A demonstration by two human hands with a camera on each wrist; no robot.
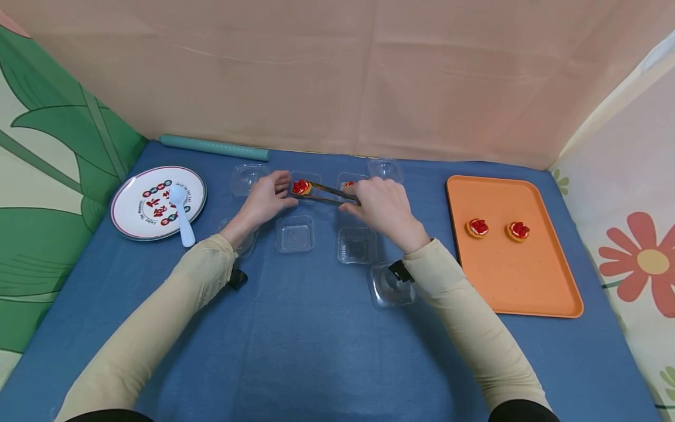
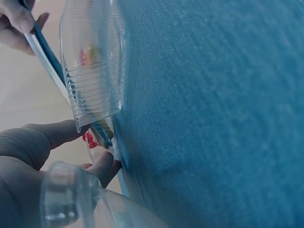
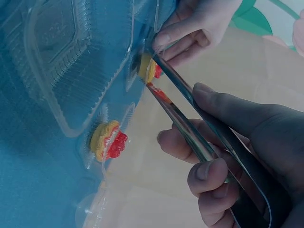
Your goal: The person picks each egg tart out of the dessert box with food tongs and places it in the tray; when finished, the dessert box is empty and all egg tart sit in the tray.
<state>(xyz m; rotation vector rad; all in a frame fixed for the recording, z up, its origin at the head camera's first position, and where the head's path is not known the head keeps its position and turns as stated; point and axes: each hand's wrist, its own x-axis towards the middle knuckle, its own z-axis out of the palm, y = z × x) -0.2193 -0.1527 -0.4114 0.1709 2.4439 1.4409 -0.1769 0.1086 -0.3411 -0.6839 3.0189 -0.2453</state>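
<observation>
My right hand (image 1: 384,208) grips a pair of metal tongs (image 3: 199,108), whose tips point left. Those tips straddle a small tart with a red topping (image 1: 301,187), which sits in a clear plastic container (image 1: 314,176) in the back row. At that container's left side is my left hand (image 1: 265,200), thumb and fingers extended and spread around its edge. A second red-topped tart (image 3: 107,140) rests in the neighbouring clear container, partly hidden behind my right hand in the head view.
Two clear containers (image 1: 294,234) (image 1: 357,245) stand in front, with clear lids (image 1: 391,287) alongside. On the right, an orange tray (image 1: 522,278) bears two tarts (image 1: 477,228) (image 1: 518,231). To the left are a stacked white plate (image 1: 132,199), a pale spoon (image 1: 184,224) and a teal rod (image 1: 213,147).
</observation>
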